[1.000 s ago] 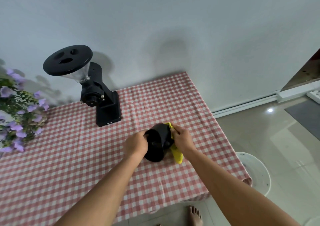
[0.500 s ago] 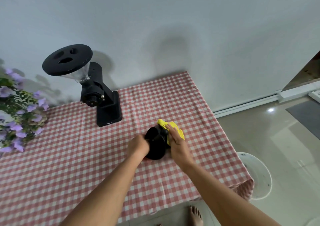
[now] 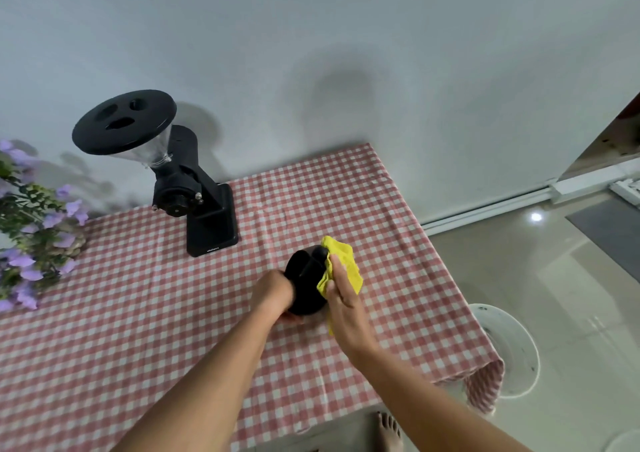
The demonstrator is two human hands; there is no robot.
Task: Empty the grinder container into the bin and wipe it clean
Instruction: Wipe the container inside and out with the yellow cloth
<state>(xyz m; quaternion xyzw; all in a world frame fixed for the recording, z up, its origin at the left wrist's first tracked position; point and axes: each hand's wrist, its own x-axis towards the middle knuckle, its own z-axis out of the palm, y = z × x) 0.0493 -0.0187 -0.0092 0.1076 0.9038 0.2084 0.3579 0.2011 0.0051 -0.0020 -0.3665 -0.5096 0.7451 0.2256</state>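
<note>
The black grinder container [image 3: 306,278] is held just above the checked tablecloth, tilted on its side. My left hand [image 3: 273,295] grips it from the left. My right hand [image 3: 341,299] presses a yellow cloth [image 3: 341,264] against the container's right side and top. The container's inside is hidden from me. The white bin [image 3: 509,347] stands on the floor past the table's right edge.
A black coffee grinder [image 3: 194,188] with a clear hopper and black lid stands at the back of the table [image 3: 138,313] near the wall. Purple flowers [image 3: 31,233] fill the far left. My bare foot [image 3: 389,431] shows below the table's front edge.
My right hand has slid the yellow cloth up and over the container's right side. The left hand has kept its grip and turned the container slightly.
</note>
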